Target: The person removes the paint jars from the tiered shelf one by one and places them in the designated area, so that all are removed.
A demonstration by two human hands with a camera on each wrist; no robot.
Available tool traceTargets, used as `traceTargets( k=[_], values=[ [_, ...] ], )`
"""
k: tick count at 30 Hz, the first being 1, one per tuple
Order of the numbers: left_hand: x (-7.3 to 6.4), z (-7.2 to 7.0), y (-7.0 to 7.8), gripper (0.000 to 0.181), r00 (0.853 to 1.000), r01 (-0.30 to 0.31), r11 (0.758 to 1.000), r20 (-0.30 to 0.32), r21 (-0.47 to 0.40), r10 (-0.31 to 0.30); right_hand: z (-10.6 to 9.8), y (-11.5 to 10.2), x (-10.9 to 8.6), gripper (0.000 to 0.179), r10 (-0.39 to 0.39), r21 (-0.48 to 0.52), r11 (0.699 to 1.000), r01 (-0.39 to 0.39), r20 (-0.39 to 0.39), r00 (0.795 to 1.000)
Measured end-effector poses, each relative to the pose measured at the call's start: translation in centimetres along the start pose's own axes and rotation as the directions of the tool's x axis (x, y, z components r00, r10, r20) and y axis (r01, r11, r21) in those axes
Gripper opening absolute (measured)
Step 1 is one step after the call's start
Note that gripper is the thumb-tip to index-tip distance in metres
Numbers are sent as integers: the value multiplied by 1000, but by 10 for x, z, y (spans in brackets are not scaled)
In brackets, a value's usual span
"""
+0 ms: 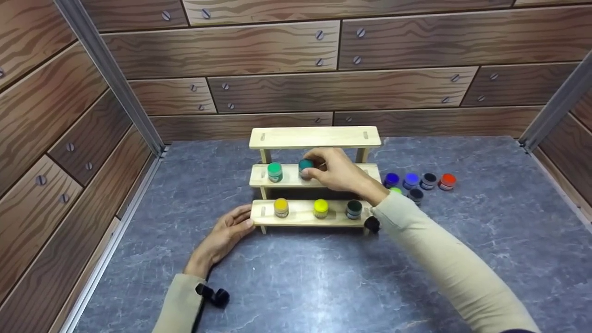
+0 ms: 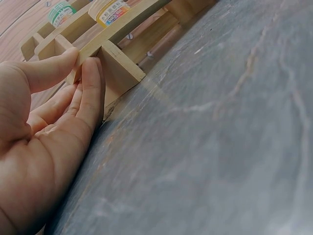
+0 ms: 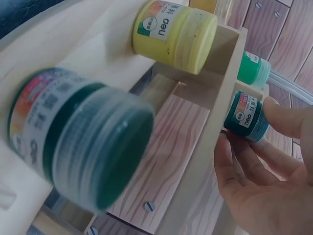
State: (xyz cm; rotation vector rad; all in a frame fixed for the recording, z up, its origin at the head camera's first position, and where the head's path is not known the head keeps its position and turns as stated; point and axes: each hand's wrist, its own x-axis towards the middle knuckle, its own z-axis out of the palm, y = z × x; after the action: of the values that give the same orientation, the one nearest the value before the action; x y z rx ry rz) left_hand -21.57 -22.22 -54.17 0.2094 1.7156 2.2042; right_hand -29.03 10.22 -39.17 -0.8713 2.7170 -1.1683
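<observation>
A three-step wooden display rack (image 1: 314, 137) stands on the table. My left hand (image 1: 226, 233) pinches the left end of its lowest shelf, thumb above and fingers beneath, as the left wrist view shows. With thumb and fingers, my right hand (image 1: 340, 171) holds a teal paint jar (image 3: 243, 113) at the middle shelf. To the left of it on that shelf is a green paint jar (image 1: 274, 172). Along the lowest shelf stand an orange-yellow paint jar (image 1: 280, 208), a yellow paint jar (image 1: 320, 209) and a dark green paint jar (image 1: 354, 209).
Several more paint jars stand on the table right of the rack, among them a dark blue jar (image 1: 391, 179), a black jar (image 1: 428, 181) and a red jar (image 1: 447, 181). My right forearm partly covers a light green one. Wood-patterned walls (image 1: 277, 51) enclose the back and sides.
</observation>
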Motion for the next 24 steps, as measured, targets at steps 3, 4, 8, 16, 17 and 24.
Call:
traceTargets(
  k=[3, 4, 8, 16, 17, 24],
  values=[
    [0, 0, 0, 65, 1000, 2, 1000, -9, -1, -2, -5, 0, -4, 36, 4, 0, 1000, -4, -8, 1000],
    [0, 0, 0, 65, 1000, 5, 1000, -10, -2, -5, -7, 0, -5, 36, 5, -4, 1000, -5, -11, 1000],
    [0, 0, 0, 65, 1000, 16, 1000, -6, 5, -16, -16, 1, -14, 36, -4, -12, 1000, 3, -30, 1000],
    [0, -1, 0, 66, 1000, 17, 1000, -3, 5, -17, -34, 8, -31, 35, 7, 15, 1000, -6, -52, 999],
    [0, 0, 0, 66, 1000, 18, 1000, -3, 7, -18, -36, 10, -32, 36, 10, 22, 1000, -8, -55, 998],
    [1, 0, -1, 66, 1000, 17, 1000, 0, 5, -17, -49, 23, -43, 38, 34, 12, 999, -33, -81, 996]
  ],
)
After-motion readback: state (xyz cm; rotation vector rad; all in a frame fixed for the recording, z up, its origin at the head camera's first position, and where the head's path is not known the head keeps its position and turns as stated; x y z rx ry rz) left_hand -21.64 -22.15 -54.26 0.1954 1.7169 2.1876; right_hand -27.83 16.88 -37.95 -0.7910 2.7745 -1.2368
